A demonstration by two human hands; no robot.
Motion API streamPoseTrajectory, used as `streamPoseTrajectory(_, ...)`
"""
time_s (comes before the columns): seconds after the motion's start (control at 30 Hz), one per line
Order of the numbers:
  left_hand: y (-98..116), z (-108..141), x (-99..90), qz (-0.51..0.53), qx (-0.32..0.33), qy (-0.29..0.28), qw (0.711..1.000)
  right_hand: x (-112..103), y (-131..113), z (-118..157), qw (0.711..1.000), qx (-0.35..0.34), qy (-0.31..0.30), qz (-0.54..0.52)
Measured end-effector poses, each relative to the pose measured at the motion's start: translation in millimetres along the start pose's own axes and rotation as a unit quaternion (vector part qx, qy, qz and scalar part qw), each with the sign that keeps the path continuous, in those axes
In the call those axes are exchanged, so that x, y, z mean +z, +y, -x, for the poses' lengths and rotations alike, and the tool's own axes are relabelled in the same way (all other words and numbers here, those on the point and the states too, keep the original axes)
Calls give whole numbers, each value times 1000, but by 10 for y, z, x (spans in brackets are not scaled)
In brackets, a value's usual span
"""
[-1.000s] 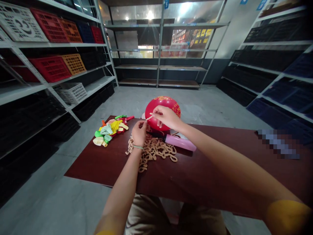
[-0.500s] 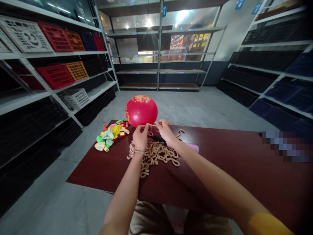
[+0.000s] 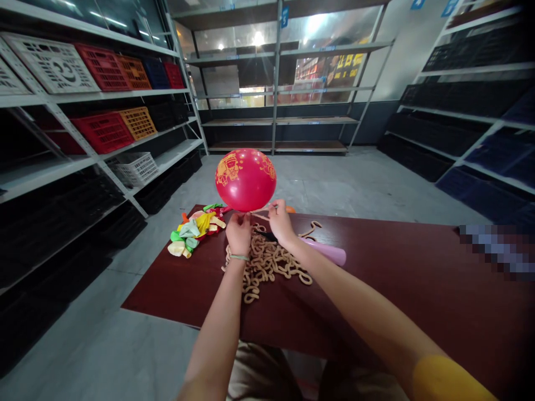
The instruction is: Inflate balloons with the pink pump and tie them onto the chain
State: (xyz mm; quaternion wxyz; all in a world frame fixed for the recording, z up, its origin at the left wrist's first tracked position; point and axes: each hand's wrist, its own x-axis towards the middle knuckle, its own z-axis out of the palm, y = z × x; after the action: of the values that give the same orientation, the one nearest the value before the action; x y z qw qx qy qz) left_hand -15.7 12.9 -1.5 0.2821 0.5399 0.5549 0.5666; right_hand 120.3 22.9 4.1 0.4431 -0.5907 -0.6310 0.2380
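Note:
A blown-up red balloon (image 3: 246,181) with yellow print stands above the table's far edge. My left hand (image 3: 239,235) is closed at its underside, pinching the neck, which the fingers mostly hide. Between the hands a thin tan rubber band (image 3: 261,213) is stretched, its right end in the closed fingers of my right hand (image 3: 280,223). Below both hands lies a heap of tan rubber bands (image 3: 273,259). A pink balloon pump (image 3: 328,252) with a black front part lies beside the heap, partly behind my right hand.
Several limp balloons (image 3: 190,231) in green, yellow and white lie at the left of the dark red table (image 3: 167,295). One loose band (image 3: 315,225) rests right of the heap. Shelves with plastic crates (image 3: 104,131) stand along the left; another rack (image 3: 276,120) is behind.
The balloon has risen slightly and turned, showing more of its yellow print. My right hand has drawn the band out into a longer stretch. The view has shifted a little.

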Motion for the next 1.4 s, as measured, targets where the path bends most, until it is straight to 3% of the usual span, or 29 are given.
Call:
streamPoseTrajectory(0.13, -41, -51, -8, 5, -43, -29, 999, -131, -12, 82, 996, 44, 80, 12)
streamPoseTrajectory(0.23, -3, -24, -20, -65, 13, -20, 998, -173, -102, 184, 995, 4, 94, 37)
streamPoseTrajectory(0.33, 49, 17, -27, -148, 85, -32, 985, -240, -195, 255, 988, -75, 53, 123)
streamPoseTrajectory(0.47, 107, 45, -26, -168, 94, -55, 980, -394, -257, 218, 961, -138, -31, 238)
streamPoseTrajectory(0.57, 153, 66, -36, -153, 86, -56, 983, -508, -282, 139, 951, -157, -51, 262)
streamPoseTrajectory(0.73, 198, 116, -65, -129, 144, -84, 977, -654, -400, 36, 943, -204, -85, 250)
streamPoseTrajectory(0.87, 199, 115, -44, 33, 67, -139, 987, -748, -518, -80, 941, -223, -102, 232)
streamPoseTrajectory(1.03, 227, 79, -38, 206, -44, -245, 946, -818, -540, -246, 943, -230, -109, 214)
streamPoseTrajectory(1.2, 205, 84, -4, 204, -59, -300, 930, -896, -584, -327, 954, -205, -162, 145)
streamPoseTrajectory(1.4, 150, 107, 74, 178, -63, -303, 934, -933, -733, -315, 963, -147, -225, 41)
